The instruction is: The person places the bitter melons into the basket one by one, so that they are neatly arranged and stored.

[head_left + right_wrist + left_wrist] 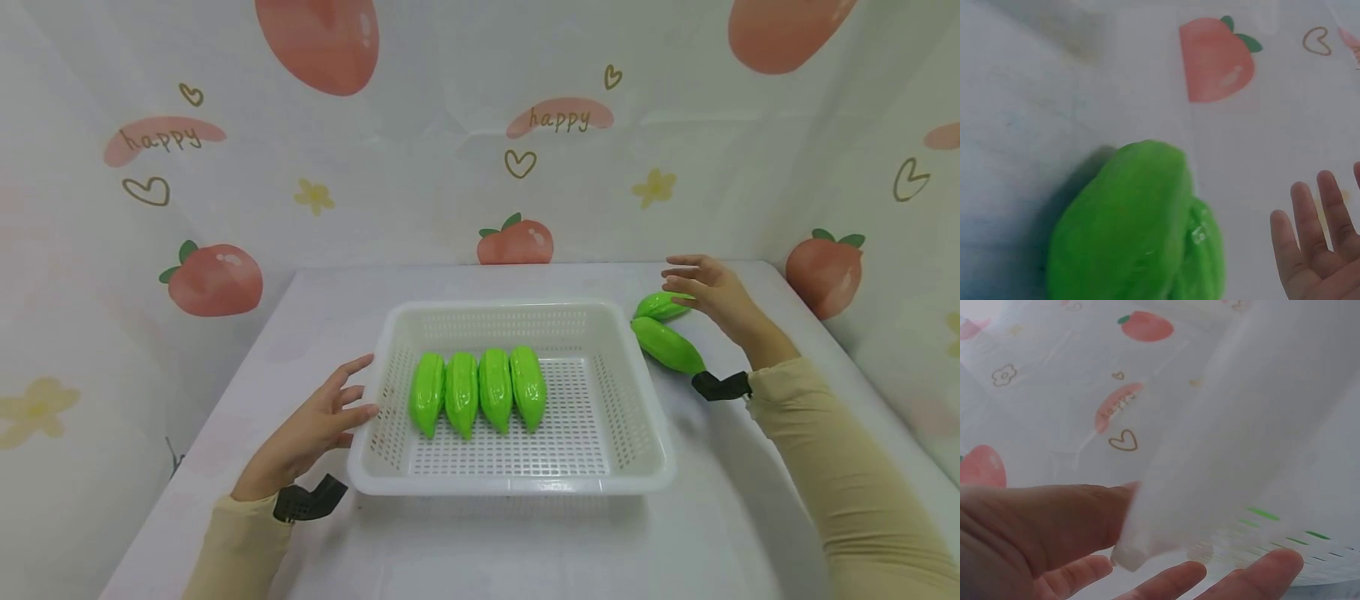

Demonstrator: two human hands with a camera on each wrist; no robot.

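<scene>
A white plastic basket with perforated walls stands on the table. Several shiny green ridged fruits, shaped like star fruit, lie side by side in its left half. My left hand is at the basket's left side, thumb at the rim and the other fingers spread along the outer wall; the left wrist view shows these fingers loosely extended. Over two more green fruits right of the basket hovers my right hand, its fingers apart and nothing held. The right wrist view shows the nearer fruit overlapping the other.
The table has a white cover. Behind it and at both sides hangs a white cloth printed with peaches, hearts and flowers. Black straps are on both wrists, over beige sleeves.
</scene>
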